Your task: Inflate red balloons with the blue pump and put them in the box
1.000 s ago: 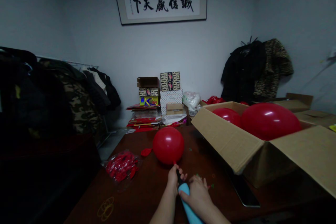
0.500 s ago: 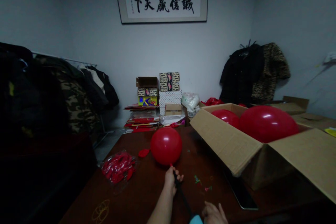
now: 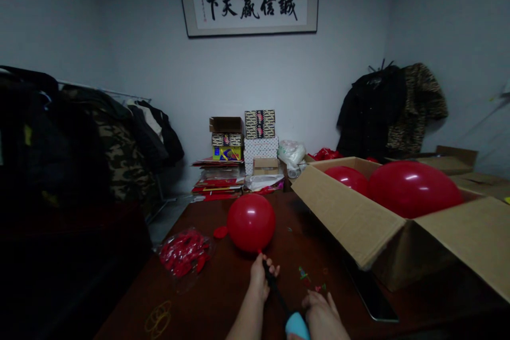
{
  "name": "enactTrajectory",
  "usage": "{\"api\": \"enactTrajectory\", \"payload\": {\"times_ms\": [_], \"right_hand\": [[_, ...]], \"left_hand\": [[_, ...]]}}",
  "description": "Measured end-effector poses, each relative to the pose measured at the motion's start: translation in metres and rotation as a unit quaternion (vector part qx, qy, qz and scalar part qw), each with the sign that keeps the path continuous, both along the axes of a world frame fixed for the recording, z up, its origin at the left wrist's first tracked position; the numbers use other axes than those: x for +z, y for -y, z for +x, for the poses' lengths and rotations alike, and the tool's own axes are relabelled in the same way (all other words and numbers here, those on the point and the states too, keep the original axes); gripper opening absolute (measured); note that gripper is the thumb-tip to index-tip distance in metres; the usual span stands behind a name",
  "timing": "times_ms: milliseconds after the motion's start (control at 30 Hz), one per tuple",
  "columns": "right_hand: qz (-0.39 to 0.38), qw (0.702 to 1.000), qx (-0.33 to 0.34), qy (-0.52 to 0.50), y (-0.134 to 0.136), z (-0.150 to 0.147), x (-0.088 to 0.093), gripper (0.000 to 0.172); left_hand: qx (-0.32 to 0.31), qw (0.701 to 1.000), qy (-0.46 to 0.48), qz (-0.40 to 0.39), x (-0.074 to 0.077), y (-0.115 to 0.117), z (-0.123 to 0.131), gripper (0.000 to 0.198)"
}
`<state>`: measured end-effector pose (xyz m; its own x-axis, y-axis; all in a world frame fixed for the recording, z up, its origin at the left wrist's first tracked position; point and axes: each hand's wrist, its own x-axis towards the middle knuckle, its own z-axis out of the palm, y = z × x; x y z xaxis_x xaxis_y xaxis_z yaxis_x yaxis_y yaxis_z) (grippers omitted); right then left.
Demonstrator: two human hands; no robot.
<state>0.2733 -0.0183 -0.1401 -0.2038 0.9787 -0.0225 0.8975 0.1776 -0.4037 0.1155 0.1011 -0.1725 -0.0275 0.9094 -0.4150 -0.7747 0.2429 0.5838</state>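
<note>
A round, inflated red balloon (image 3: 251,223) stands over the table, its neck pointing toward me. My left hand (image 3: 262,277) is closed round the black nozzle end of a hand pump (image 3: 297,325), where the balloon's neck meets it. The pump's light-blue body reaches the bottom edge of the picture. Just right of that body is my right hand (image 3: 321,311), its fingers stretched out and apart, with no visible grip. A bit of skin shows below the pump body; what it belongs to is unclear. Left of the balloon lies a flat red balloon (image 3: 220,232).
A clear bag of red balloons (image 3: 185,252) and yellowish rings (image 3: 158,319) lie at left on the brown table (image 3: 215,287). Small colourful bits (image 3: 303,274) and a phone (image 3: 372,292) are at right. An open carton (image 3: 350,218) holds large red balloons (image 3: 414,188).
My right hand has moved up and left, closer to the pump. More of the pump's blue body shows. The view has shifted slightly; the balloon looks about the same size.
</note>
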Motion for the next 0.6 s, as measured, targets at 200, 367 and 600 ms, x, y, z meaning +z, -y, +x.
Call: {"api": "enactTrajectory", "payload": {"times_ms": [200, 367, 600], "right_hand": [[0.055, 0.998, -0.039, 0.006, -0.024, -0.037, 0.029, 0.049], [0.07, 0.996, -0.05, -0.001, -0.034, -0.056, 0.012, 0.053], [0.046, 0.997, -0.046, 0.043, -0.011, -0.038, -0.011, 0.06]], "left_hand": [[-0.027, 1.0, 0.007, -0.015, -0.006, 0.003, 0.002, 0.019], [-0.048, 0.998, -0.042, -0.008, -0.013, -0.001, 0.001, 0.025], [-0.029, 0.996, -0.088, 0.005, -0.022, -0.006, 0.006, 0.029]]}}
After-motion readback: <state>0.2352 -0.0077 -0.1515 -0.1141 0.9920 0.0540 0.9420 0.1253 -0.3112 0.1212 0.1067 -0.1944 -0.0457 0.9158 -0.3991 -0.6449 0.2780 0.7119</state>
